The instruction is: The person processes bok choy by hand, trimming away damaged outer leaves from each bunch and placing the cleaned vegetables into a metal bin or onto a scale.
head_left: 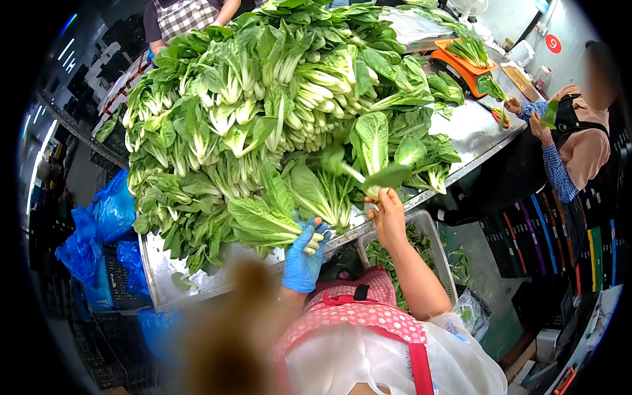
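My left hand [304, 253], in a blue glove, is closed around the pale stems of a bunch of leafy greens [260, 224] at the table's near edge. Its broad leaves point left and away from me. To the right, my bare right hand [390, 220] pinches a loose leaf of greens [387, 178], held apart from the bunch. Part of that leaf is blurred by motion. Just beyond both hands rises a large heap of leafy greens [316, 89] with pale stalks.
Below my right arm stands a pale plastic crate [434, 247] of leaf trimmings. A metal table [464, 141] carries the heap and an orange scale [464, 62] at the far right. Co-workers stand at the right [579, 138] and far side [181, 16]. Blue bags [112, 210] lie left.
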Demonstrator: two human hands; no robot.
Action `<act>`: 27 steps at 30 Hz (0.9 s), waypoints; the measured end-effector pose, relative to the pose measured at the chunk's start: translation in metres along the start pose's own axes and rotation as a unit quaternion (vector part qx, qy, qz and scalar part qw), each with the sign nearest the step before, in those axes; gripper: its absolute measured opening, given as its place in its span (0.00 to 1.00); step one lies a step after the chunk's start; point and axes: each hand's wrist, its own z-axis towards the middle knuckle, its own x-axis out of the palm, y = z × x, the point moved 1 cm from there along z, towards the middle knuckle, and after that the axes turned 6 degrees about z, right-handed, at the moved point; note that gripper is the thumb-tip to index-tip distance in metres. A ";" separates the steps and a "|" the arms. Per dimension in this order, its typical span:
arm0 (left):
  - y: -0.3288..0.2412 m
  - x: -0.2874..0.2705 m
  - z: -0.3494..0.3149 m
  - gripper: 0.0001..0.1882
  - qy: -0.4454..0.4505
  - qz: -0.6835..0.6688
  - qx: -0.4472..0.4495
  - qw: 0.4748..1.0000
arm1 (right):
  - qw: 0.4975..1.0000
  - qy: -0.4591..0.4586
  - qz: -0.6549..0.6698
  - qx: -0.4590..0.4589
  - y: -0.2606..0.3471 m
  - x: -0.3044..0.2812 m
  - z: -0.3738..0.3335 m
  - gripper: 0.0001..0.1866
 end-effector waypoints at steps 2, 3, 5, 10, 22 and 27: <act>-0.001 0.005 -0.002 0.10 0.021 0.014 0.013 1.000 | 0.999 0.034 0.027 0.016 -0.007 -0.005 -0.002 0.10; -0.001 0.004 -0.003 0.10 0.017 0.011 0.008 1.000 | 0.998 0.050 0.041 0.023 -0.008 -0.004 -0.004 0.11; -0.002 0.003 -0.002 0.11 0.010 0.006 -0.003 1.000 | 0.997 0.064 0.032 0.037 -0.012 -0.004 -0.014 0.18; -0.010 -0.003 0.000 0.13 -0.020 -0.023 0.029 0.999 | 0.982 0.120 0.100 0.103 -0.016 -0.010 -0.023 0.18; -0.001 0.036 -0.008 0.16 0.012 0.180 0.042 0.983 | 0.973 0.058 -0.118 -0.191 -0.050 0.011 -0.049 0.08; -0.001 0.028 -0.005 0.18 -0.046 0.156 0.085 0.983 | 0.819 0.158 -0.378 -0.403 -0.036 0.028 -0.063 0.09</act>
